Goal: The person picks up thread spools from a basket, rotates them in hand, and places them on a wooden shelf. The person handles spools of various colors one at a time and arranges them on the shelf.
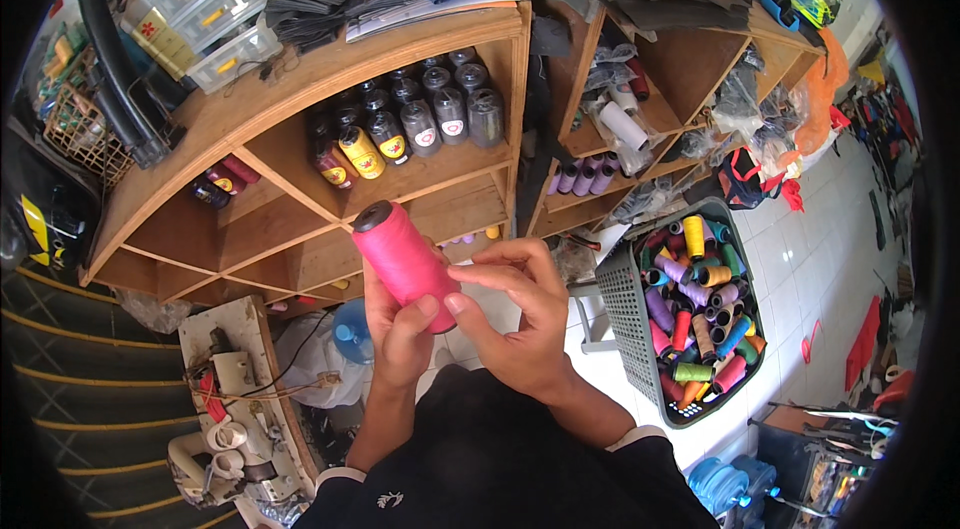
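My left hand (398, 334) grips a bright pink spool of thread (400, 261) with a black core, held tilted in front of me. The fingers of my right hand (520, 314) rest against the spool's lower right side, thumb and fingertips pinched at its surface. Both hands are over the white tiled floor, in front of a wooden shelf unit (300, 89).
Dark thread cones (430, 114) and a yellow-labelled one fill a shelf compartment; purple spools (580, 176) lie in another. A grey basket (622, 314) with several coloured spools stands on the floor at right. A sewing machine (235, 409) is at lower left. Fabric and frames pile on top.
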### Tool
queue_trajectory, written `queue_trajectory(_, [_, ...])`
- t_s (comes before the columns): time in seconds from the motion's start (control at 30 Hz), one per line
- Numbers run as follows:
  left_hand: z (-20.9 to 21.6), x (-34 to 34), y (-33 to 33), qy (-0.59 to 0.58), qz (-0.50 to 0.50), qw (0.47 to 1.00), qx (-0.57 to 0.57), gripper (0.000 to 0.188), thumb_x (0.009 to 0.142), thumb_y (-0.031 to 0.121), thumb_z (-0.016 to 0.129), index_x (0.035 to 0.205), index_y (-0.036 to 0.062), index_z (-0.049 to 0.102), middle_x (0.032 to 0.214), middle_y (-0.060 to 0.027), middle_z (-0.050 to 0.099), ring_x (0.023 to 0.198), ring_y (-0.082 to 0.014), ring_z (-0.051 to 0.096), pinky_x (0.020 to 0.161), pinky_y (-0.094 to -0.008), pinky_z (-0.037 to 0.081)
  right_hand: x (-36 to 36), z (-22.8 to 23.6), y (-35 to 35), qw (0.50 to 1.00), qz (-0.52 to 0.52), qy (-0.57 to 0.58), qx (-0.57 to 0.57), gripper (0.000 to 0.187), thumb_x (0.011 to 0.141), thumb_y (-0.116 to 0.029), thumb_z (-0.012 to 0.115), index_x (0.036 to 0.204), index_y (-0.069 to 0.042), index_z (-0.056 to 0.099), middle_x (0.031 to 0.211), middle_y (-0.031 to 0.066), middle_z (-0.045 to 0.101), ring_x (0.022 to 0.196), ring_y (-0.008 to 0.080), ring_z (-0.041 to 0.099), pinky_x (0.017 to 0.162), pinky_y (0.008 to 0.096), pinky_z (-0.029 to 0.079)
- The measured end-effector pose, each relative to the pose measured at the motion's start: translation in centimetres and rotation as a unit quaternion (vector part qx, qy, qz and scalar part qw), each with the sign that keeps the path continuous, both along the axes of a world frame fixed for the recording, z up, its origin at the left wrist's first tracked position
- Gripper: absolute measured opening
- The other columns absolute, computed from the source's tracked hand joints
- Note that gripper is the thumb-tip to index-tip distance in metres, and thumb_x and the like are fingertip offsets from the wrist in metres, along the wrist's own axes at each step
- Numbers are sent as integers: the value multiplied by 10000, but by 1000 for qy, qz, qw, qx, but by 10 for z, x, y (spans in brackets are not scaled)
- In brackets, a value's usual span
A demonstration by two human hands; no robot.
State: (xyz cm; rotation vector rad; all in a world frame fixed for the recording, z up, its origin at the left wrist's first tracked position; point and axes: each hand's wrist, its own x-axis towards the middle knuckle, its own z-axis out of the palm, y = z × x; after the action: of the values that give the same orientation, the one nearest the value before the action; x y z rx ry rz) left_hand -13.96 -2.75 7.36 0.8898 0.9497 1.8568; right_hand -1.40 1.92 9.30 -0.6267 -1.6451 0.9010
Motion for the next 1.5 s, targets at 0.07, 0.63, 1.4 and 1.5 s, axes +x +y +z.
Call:
queue_trajectory(0.07, [1, 2, 1, 29, 4, 1000, -4, 705, 785, 230, 653, 1372, 7, 331, 1163, -136, 508, 1033, -218, 534, 858, -353, 466, -3, -3, 4, 1000, -8, -8, 29, 194, 769, -18, 742, 959, -35, 709, 975, 95, 566, 878, 188, 570, 771, 287, 439])
queue_trajectory(0.63, [-3, -4, 3, -111, -61, 992, 21, 579, 792, 207, 624, 1283, 1, 396, 1136, -146, 531, 957, -229, 576, 811, -376, 484, 31, 0, -2, 985, 7, -147, 89, 399, 851, -187, 661, 1245, -130, 630, 1204, 165, 483, 1069, 307, 478, 897, 380, 409])
queue_trajectory(1.4, [3, -33, -17, -148, 26, 988, -27, 478, 901, 180, 578, 1317, 93, 358, 1212, -86, 500, 1139, -193, 494, 999, -383, 384, -25, -12, -12, 984, 123, -123, 34, 670, 756, -192, 793, 1335, -16, 505, 1218, 176, 499, 1146, 326, 496, 964, 402, 422])
queue_trajectory(1.5, [5, -43, -25, -151, 57, 986, -48, 441, 918, 134, 596, 1287, 100, 356, 1201, -80, 500, 1129, -175, 497, 988, -374, 397, -39, -14, -12, 982, 150, -116, -11, 724, 717, -218, 828, 1335, -23, 505, 1237, 173, 502, 1157, 323, 499, 962, 403, 427])
